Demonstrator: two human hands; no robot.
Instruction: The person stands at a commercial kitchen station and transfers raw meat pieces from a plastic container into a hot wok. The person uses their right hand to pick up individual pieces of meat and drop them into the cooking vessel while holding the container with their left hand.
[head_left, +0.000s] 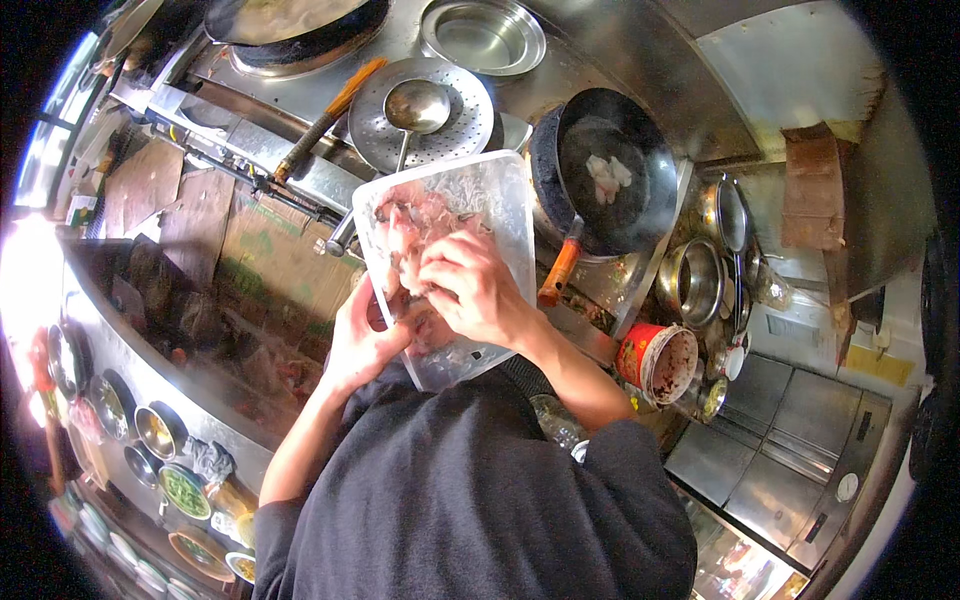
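Tilted against my front is a translucent plastic tub (520, 225) with pieces of raw, pinkish meat or fish (409, 217) inside. My left hand (367, 330) grips the tub's left wall, thumb over the rim. Inside the tub, my right hand (469, 281) has its fingers curled on the raw pieces; what lies under the fingertips is hidden. To the right, a dark wok (630, 217) with an orange-brown wooden handle (561, 271) holds a few pale pieces (607, 178). Beyond the tub, a metal ladle (417, 106) rests on a round perforated strainer (469, 135).
A bamboo brush (322, 124) lies left of the strainer. Behind stand a steel basin (484, 41) and a large pan (300, 52). At right are a red bucket (636, 352) and steel pots (690, 281). Bowls of ingredients (184, 491) line the lower-left counter.
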